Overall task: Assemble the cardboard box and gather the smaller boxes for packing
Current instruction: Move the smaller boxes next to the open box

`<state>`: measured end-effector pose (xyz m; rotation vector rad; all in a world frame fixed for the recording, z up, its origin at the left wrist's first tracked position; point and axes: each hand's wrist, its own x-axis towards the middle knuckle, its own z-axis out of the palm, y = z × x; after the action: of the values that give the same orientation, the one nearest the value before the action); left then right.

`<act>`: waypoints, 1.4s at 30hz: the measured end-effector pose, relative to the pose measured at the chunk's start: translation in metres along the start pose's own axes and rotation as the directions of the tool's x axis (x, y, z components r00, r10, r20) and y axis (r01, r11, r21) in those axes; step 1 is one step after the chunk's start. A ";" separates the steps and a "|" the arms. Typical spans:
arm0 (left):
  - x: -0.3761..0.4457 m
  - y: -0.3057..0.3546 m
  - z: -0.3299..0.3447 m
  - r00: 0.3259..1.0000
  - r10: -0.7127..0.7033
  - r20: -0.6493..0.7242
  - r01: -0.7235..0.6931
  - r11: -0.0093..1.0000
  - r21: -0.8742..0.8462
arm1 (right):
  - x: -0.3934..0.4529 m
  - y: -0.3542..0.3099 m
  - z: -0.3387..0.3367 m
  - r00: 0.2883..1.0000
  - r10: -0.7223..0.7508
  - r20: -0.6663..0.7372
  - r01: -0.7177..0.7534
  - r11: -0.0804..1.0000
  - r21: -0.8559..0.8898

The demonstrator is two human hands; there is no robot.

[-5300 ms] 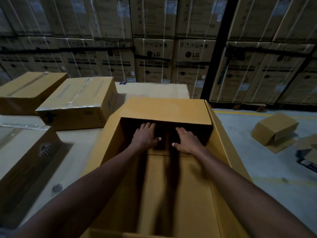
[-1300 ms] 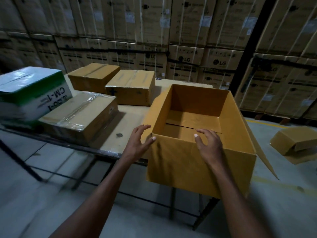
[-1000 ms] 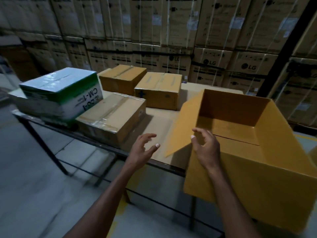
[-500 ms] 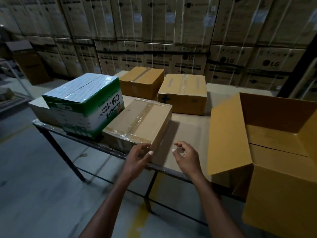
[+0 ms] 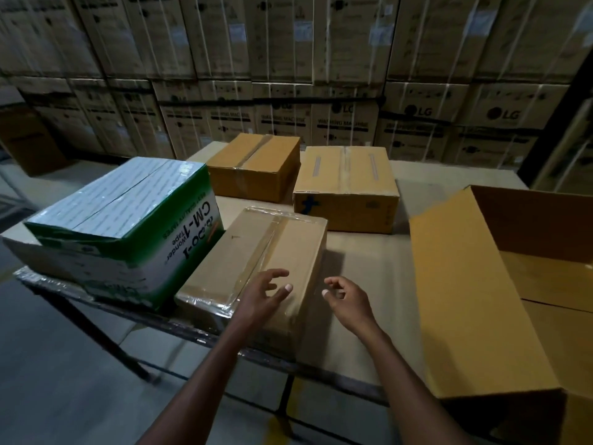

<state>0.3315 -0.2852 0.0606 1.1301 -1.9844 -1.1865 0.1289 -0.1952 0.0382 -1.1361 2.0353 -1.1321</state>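
The big open cardboard box (image 5: 475, 284) stands at the right end of the table, its left flap raised. A small taped brown box (image 5: 272, 252) lies near the table's front edge. My left hand (image 5: 261, 297) hovers over its near right corner, fingers spread, holding nothing. My right hand (image 5: 348, 301) is open just to the right of that box, above the tabletop. Two more small taped boxes sit further back, one at the far left (image 5: 253, 165) and one to its right (image 5: 346, 187).
A green-and-white box (image 5: 128, 232) marked CM-1 rests on the table's (image 5: 369, 261) left end. Stacked LG cartons (image 5: 288, 75) form a wall behind. Grey floor lies below the table's front edge.
My hands left the big box's flaps and its near rim, and swung left. The view turned left with them; both hands now reach over the nearest small box.
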 end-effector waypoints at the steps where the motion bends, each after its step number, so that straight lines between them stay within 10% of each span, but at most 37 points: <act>1: 0.013 -0.001 -0.001 1.000 0.008 0.011 -0.008 1.000 0.015 | 0.012 0.001 -0.002 1.000 0.021 -0.005 -0.021 1.000 0.000; 22: 0.315 0.006 0.008 0.982 0.023 0.188 -0.018 0.999 -0.028 | 0.281 -0.016 -0.079 0.951 0.182 -0.251 -0.220 0.967 -0.132; 34: 0.444 -0.037 0.023 0.961 -0.264 0.084 0.269 0.962 -0.055 | 0.388 0.019 -0.122 0.742 0.401 -0.538 -0.432 0.899 0.075; 42: 0.475 -0.064 0.040 0.894 -0.340 0.292 0.385 0.916 -0.114 | 0.400 0.073 -0.124 0.757 0.590 -0.281 -0.467 0.789 0.400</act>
<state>0.0924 -0.6984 0.0052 1.3512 -1.8612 -1.7508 -0.1941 -0.4698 0.0149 -0.1281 2.1626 -1.3689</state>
